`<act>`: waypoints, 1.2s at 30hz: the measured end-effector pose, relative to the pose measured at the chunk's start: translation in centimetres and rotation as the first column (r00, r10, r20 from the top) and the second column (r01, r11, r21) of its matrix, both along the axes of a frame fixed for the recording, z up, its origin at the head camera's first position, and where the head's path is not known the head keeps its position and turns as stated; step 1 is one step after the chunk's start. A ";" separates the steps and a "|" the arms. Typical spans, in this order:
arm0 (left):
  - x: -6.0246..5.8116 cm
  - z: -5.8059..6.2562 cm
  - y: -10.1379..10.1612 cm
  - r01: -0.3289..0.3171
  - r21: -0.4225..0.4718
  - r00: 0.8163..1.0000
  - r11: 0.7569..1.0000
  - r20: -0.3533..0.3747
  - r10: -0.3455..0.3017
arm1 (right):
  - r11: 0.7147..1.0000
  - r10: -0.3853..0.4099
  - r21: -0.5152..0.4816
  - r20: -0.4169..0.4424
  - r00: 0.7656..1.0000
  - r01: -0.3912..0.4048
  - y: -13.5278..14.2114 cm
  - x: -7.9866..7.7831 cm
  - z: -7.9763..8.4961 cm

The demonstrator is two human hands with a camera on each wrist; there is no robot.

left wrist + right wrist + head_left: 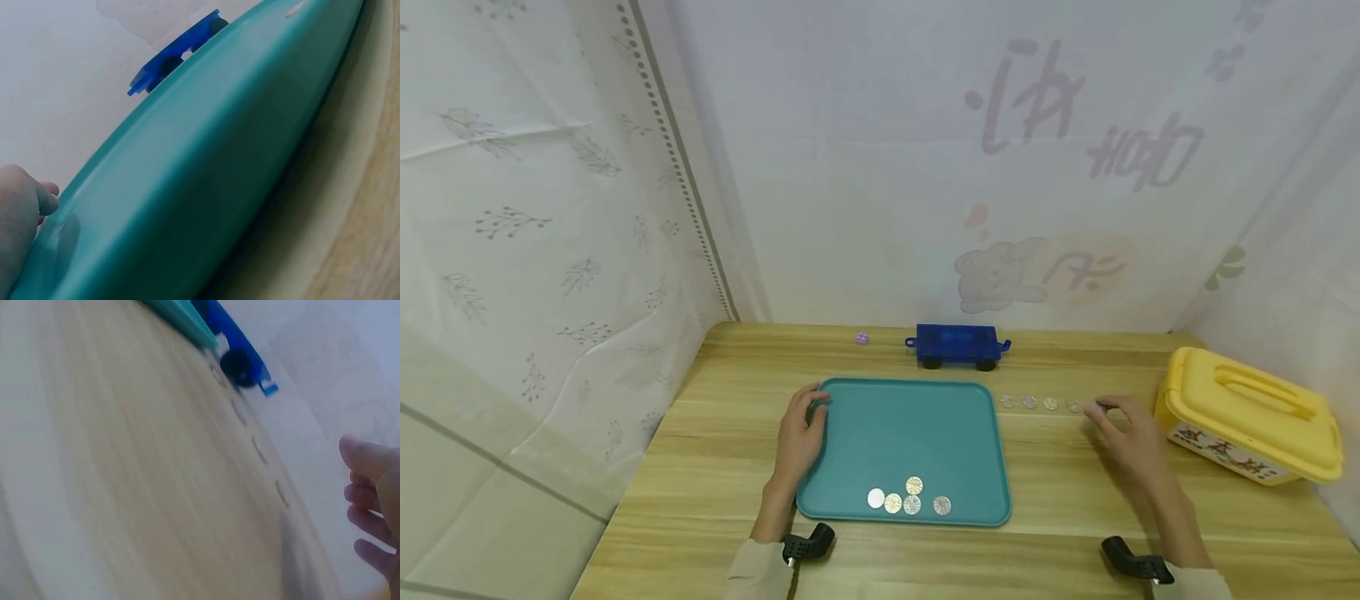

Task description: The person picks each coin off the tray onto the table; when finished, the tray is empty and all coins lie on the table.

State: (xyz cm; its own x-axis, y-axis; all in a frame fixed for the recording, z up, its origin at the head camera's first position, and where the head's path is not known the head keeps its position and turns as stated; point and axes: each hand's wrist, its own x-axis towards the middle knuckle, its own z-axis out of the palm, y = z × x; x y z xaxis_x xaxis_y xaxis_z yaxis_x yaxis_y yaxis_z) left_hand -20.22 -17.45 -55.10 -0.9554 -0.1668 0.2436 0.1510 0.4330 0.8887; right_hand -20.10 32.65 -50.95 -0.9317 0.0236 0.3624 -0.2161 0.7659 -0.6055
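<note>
My right hand [1131,437] pinches a small silver coin [1099,407] low over the table, at the right end of a row of coins [1050,403]. The row runs rightward from beside the tray; in the right wrist view, its coins [259,450] lie flat on the wood. A teal tray [910,433] stands in the middle, with several silver and gold-coloured coins [912,504] near its front edge. At the tray's left edge rests my left hand [799,437], its fingers loosely bent by the rim. The left wrist view shows its fingertips [49,199] right at the rim.
Behind the tray stands a blue toy wagon [958,344] on black wheels. A small purple piece [862,338] lies to its left. At the right is a yellow lidded box [1247,417] with a handle. Patterned white curtains [850,167] hang along the table's back and sides.
</note>
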 end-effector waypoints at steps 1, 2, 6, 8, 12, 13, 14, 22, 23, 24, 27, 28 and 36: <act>0.0 0.0 0.0 -0.001 0.001 1.000 1.000 0.001 0.001 | 1.000 -0.006 0.003 0.022 1.000 0.006 0.4 -0.1 0.0; 0.0 -0.1 0.0 -0.003 0.001 1.000 1.000 0.001 0.003 | 1.000 -0.007 0.006 0.036 0.999 0.007 0.7 -0.1 -0.2; -0.3 -0.2 0.2 0.005 0.003 1.000 1.000 -0.001 -0.005 | 0.999 -0.025 0.028 0.094 0.995 0.023 2.0 -0.7 -0.8; -0.5 -0.2 0.3 0.010 0.005 1.000 1.000 -0.009 -0.010 | 0.999 -0.038 0.033 0.116 0.993 0.034 2.5 -0.9 -1.3; -0.8 0.0 0.4 0.010 0.006 1.000 1.000 -0.019 -0.010 | 0.998 -0.060 0.017 0.089 0.994 0.058 2.9 -1.3 -2.3; -0.7 0.0 0.4 0.008 0.009 1.000 1.000 -0.016 -0.008 | 0.998 -0.063 0.012 0.069 0.996 0.063 2.9 -1.4 -2.6; -0.7 0.0 0.4 0.007 0.008 1.000 1.000 -0.013 -0.007 | 0.998 -0.067 0.001 0.042 0.997 0.067 2.8 -1.5 -2.9; -0.1 0.2 0.2 0.006 0.004 1.000 1.000 0.006 -0.006 | 0.997 -0.070 -0.026 -0.110 0.992 0.068 2.1 -2.0 -4.6; -0.1 0.2 0.2 0.007 0.004 1.000 1.000 0.009 -0.007 | 0.997 -0.071 -0.025 -0.108 0.992 0.069 2.1 -2.0 -4.6; 0.0 0.2 0.2 0.007 0.000 1.000 1.000 0.011 -0.007 | 0.997 -0.073 -0.024 -0.104 0.992 0.071 2.0 -1.9 -4.6; 0.0 0.2 0.1 0.012 -0.009 1.000 1.000 0.017 -0.011 | 0.997 -0.072 -0.022 -0.099 0.992 0.070 1.9 -1.8 -4.6; 0.0 0.2 0.1 0.012 -0.012 1.000 1.000 0.019 -0.012 | 0.997 -0.070 -0.021 -0.098 0.993 0.068 1.9 -1.8 -4.6; -0.2 -0.2 0.0 -0.004 -0.030 1.000 1.000 0.016 0.004 | 0.999 -0.049 -0.011 -0.122 0.991 0.048 1.7 -2.1 -4.7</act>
